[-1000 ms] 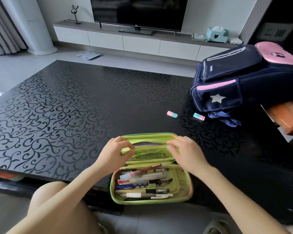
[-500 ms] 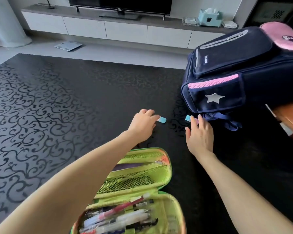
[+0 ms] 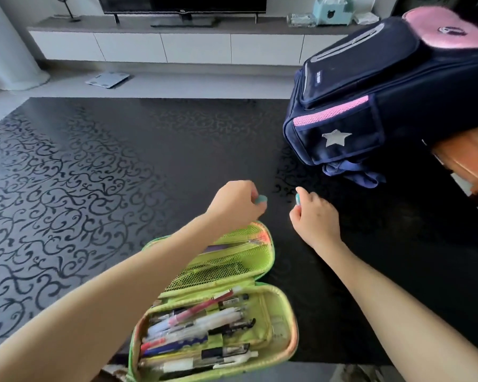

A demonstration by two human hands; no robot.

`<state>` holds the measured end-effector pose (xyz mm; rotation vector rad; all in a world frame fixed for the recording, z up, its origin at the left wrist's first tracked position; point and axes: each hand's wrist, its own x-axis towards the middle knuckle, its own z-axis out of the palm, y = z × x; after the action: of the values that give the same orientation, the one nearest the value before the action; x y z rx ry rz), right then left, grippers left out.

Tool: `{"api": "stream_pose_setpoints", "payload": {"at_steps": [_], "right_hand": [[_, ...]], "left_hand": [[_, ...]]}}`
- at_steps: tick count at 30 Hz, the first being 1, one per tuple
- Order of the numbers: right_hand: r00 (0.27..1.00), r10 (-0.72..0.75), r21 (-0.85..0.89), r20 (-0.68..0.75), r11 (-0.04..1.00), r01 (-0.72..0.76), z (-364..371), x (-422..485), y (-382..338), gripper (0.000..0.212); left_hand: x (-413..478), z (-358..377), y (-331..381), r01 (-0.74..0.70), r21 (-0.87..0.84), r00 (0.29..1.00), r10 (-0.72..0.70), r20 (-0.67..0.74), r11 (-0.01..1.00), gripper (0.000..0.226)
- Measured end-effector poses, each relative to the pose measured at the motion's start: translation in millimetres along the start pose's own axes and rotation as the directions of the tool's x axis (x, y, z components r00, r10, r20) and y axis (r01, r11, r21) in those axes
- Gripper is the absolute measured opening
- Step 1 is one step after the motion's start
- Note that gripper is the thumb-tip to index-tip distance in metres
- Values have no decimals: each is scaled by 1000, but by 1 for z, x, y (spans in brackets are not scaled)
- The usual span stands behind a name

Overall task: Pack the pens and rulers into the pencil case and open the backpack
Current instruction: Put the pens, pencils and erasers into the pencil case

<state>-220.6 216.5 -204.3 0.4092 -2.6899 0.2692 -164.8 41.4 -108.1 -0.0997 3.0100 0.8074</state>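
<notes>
Two hands are extended over the dark patterned worktop, beyond the pencil case, which serves as the reference point. The case lies open at the near edge, green lining up. Its near half holds pens laid side by side; its far half is a mesh pocket. No ruler can be made out separately.

Left hand, just beyond the case's far-left corner: fingers curled, pinching a small teal eraser at the fingertips.

Right hand, beyond the case's far-right corner: closed likewise on a second eraser, only its teal end showing above the thumb.

Judgement: both erasers are held in fingertip pinches because they are small and low; the case is left spread flat, presumably to receive them without a spare hand.

Backpack, well beyond and right of the case: lying on its side, zips apparently closed. The opening step is not yet done.
</notes>
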Motion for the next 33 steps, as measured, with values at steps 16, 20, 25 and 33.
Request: {"api": "stream_pose_setpoints", "payload": {"at_steps": [16, 20, 25, 33], "right_hand": [[939, 38, 616, 342, 746, -255, -133, -150, -52, 23], [911, -49, 379, 411, 917, -122, -139, -162, -66, 23], [886, -71, 307, 459, 948, -83, -135, -164, -71, 24], [895, -186, 307, 406, 950, 58, -146, -151, -70, 39]], "left_hand": [[-129, 36, 25, -87, 218, 985, 51, 166, 972, 30], [-129, 26, 17, -99, 196, 991, 78, 112, 976, 23], [-140, 15, -11, -95, 179, 993, 80, 87, 979, 27], [-164, 24, -51, -122, 107, 990, 112, 89, 987, 28]]}}
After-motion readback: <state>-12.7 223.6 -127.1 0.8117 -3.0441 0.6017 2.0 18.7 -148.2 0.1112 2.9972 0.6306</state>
